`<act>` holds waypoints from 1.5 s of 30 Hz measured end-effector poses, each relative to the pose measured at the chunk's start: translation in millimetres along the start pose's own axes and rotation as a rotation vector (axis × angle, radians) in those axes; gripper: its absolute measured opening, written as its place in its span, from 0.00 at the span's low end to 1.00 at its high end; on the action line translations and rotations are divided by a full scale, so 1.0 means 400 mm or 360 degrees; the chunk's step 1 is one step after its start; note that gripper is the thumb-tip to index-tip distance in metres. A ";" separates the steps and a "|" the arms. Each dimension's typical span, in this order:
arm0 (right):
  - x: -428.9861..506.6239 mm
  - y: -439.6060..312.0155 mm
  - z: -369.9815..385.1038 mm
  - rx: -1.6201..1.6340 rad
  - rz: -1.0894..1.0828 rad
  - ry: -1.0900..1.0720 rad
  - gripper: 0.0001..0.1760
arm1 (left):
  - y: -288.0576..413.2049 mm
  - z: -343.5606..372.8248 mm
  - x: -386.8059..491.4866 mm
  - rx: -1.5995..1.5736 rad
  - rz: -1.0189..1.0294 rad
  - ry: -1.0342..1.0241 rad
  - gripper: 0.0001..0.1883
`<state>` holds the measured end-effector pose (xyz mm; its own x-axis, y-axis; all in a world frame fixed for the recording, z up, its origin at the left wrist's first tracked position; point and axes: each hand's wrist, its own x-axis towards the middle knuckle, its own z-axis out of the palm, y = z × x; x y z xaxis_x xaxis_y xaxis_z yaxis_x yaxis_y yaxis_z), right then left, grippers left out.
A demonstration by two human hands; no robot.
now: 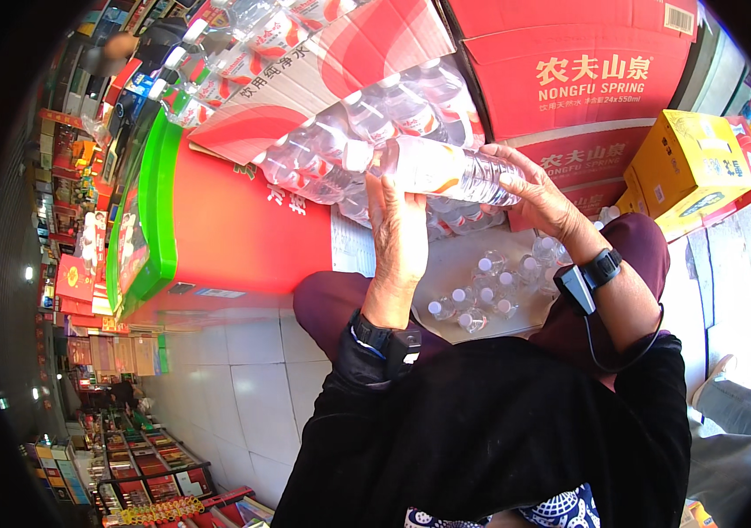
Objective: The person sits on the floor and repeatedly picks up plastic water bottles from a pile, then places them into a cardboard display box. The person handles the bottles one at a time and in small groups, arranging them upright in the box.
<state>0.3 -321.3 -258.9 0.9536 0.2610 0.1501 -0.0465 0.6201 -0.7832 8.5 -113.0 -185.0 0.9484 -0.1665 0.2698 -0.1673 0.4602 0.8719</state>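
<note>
A clear plastic water bottle (443, 170) with a white cap and a red-and-orange label lies nearly level between my two hands. My left hand (400, 231) holds it near the cap end, from below. Around the base end, my right hand (537, 191) has its fingers and thumb on the plastic. Behind the bottle is a pack of similar bottles (323, 155), stacked against the red bin-like cooler. A flattened cardboard piece (323, 72) rests on top of the pack. Several small capped bottles (484, 290) stand on the floor between my knees.
Red Nongfu Spring cartons (580, 39) are stacked ahead on the right, with a yellow box (692, 165) beside them. To the left stands a red cooler with a green rim (250, 224). More bottles (217, 72) sit above it. Another person's shoe and trouser leg (739, 396) show at right.
</note>
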 end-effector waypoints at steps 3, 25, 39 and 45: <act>-0.001 0.004 -0.004 -0.0031 -0.0039 -0.0012 0.36 | -0.002 0.002 0.000 -0.0032 0.0032 -0.0088 0.38; 0.007 -0.025 0.034 -0.0635 0.0109 -0.0346 0.36 | 0.524 0.016 0.144 0.0154 0.1055 0.0355 0.22; 0.053 0.060 0.000 -0.0886 0.0267 -0.0237 0.21 | 0.865 0.038 0.743 0.0530 0.2366 0.0452 0.14; 0.055 0.047 0.004 -0.1158 0.0313 -0.0160 0.20 | 0.732 -0.059 0.842 0.0510 0.1303 0.0030 0.19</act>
<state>20.1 -302.9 -269.3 0.9148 0.4038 -0.0067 0.0281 -0.0800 -0.9964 285.5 -14.0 151.6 0.5013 0.1241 0.8563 -0.8617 0.1613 0.4810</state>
